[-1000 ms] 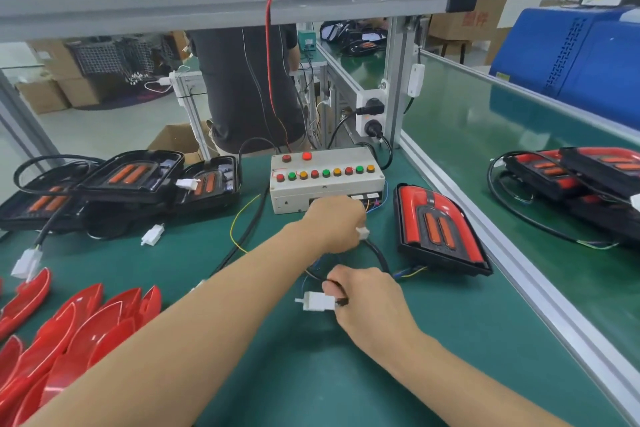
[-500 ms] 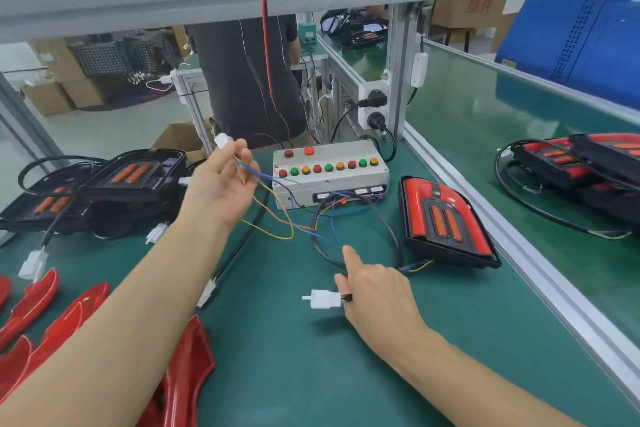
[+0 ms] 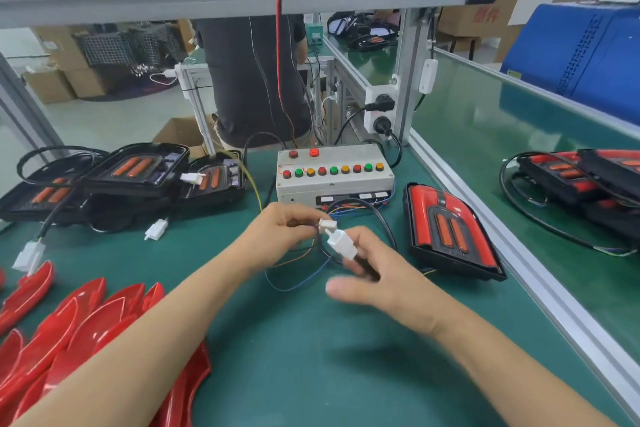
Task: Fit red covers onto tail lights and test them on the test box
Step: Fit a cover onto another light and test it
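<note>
both hands (image 3: 277, 236) (image 3: 377, 274) hold white plugs (image 3: 327, 226) (image 3: 341, 245) touching above open mat (image 3: 311, 357).

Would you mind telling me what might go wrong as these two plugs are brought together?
The small white connector pinched by the left hand meets the larger white plug in the right hand at an angle, so pins might misalign. The thin coloured wires hang slack and might strain or snag.

You are bringing your left hand (image 3: 277, 236) back from the upper left toward frame centre, carrying the test box's small white connector (image 3: 327, 225), while your right hand (image 3: 374, 274) is lifting the larger white plug (image 3: 341, 244) off the green mat (image 3: 311, 357) to meet it.
</note>
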The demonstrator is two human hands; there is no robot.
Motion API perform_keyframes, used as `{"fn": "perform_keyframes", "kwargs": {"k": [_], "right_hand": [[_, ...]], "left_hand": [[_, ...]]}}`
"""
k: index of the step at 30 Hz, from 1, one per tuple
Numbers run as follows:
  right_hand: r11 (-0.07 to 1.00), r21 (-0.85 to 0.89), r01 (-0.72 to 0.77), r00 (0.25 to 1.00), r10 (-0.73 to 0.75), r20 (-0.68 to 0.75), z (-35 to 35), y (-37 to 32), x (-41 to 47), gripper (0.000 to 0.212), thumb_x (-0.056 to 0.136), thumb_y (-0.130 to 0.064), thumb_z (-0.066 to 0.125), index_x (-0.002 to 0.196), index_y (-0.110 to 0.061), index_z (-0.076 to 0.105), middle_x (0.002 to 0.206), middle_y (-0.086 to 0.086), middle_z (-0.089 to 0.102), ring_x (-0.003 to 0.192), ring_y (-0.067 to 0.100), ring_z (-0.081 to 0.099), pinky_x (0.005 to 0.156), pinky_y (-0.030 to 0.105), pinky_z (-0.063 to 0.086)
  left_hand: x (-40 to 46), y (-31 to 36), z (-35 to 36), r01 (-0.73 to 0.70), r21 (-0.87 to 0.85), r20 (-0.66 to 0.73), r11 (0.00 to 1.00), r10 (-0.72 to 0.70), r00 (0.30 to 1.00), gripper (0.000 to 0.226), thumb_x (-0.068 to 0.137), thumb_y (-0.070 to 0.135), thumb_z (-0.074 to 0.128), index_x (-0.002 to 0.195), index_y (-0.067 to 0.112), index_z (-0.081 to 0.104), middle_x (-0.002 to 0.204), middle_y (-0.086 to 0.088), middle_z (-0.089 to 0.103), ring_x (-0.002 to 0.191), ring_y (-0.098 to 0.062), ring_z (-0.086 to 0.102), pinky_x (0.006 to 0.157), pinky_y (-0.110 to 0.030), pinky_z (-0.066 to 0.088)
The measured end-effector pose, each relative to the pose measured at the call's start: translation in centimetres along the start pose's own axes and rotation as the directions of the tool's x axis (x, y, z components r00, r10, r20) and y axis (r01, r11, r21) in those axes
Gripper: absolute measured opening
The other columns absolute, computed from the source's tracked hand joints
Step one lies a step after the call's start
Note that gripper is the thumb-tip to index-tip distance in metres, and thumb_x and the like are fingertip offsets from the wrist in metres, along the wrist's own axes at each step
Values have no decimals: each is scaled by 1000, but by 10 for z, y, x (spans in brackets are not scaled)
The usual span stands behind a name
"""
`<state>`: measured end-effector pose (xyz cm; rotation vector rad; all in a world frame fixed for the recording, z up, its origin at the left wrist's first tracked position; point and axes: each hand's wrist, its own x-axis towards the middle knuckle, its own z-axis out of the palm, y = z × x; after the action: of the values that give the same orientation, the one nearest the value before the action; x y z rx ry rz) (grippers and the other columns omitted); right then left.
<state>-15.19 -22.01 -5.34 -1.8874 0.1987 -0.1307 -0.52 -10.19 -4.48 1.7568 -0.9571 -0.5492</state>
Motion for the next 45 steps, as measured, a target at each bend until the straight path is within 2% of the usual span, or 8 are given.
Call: {"fn": "perform_keyframes", "kwargs": {"k": [3,9,15,18,25,32,37,45], "right_hand": [[999,38,-10,988,16,-154,-3,-3,8,14,100,-29,48,88,-28,55,59,-19,48,65,4,41,63,18,36],[992,8,126,968,-121,-219,1,-2,1,19,96,-36,52,98,-24,67,94,12,65,79,21,52,70,21,37],[974,139,181,966,-150,-209,0,-1,2,24,85,-37,60,104,-23,68,94,-1,69,86,15,60,83,19,46],[957,174,233,952,-188,-244,0,1,2,22,83,-28,68,104,-28,64,76,-15,59,71,5,50,70,13,43],[936,-95,340,873,-352,-337,5,-1,0,15,92,-17,64,97,-30,67,74,-7,60,65,14,50,64,22,43],[993,-85,-80,917,40,-397,4,-11,25,48,99,-25,49,53,-22,36,40,-10,35,55,14,33,54,30,24],[944,254,-211,911,284,-300,-2,-14,32,33,100,-24,47,72,-15,62,42,-12,35,42,8,21,42,20,17],[951,203,-232,920,282,-273,6,-12,34,30,99,-21,48,75,-9,62,51,-4,35,43,10,21,46,24,17]], "left_hand": [[-2,0,-5,20,-97,-16,995,-22,1000,22,84,-8,57,96,5,71,59,17,62,51,6,46,53,-5,33],[-3,-3,-19,20,-210,-36,978,-28,999,13,78,8,69,89,14,74,53,11,57,51,-5,35,53,-15,28],[2,-7,-19,70,-263,-90,962,-97,991,18,88,13,61,85,20,77,52,8,39,54,-9,27,50,-18,22],[5,-5,-17,117,-278,-71,953,-142,987,25,88,14,60,71,22,76,55,4,34,54,-11,25,48,-18,22],[7,-5,-19,165,-294,-65,941,-192,979,20,86,8,61,73,15,75,58,0,31,54,-12,24,49,-20,21],[8,-8,-29,152,-261,6,953,-156,988,28,83,2,59,65,15,76,51,6,38,50,-9,29,50,-19,26],[4,-10,-33,140,-187,54,972,-132,990,7,71,15,72,73,13,77,57,-2,42,55,-10,32,53,-19,28],[6,-11,-31,133,-48,65,990,-130,989,12,80,7,70,79,15,78,63,-3,58,58,-7,40,54,-13,32]]}}
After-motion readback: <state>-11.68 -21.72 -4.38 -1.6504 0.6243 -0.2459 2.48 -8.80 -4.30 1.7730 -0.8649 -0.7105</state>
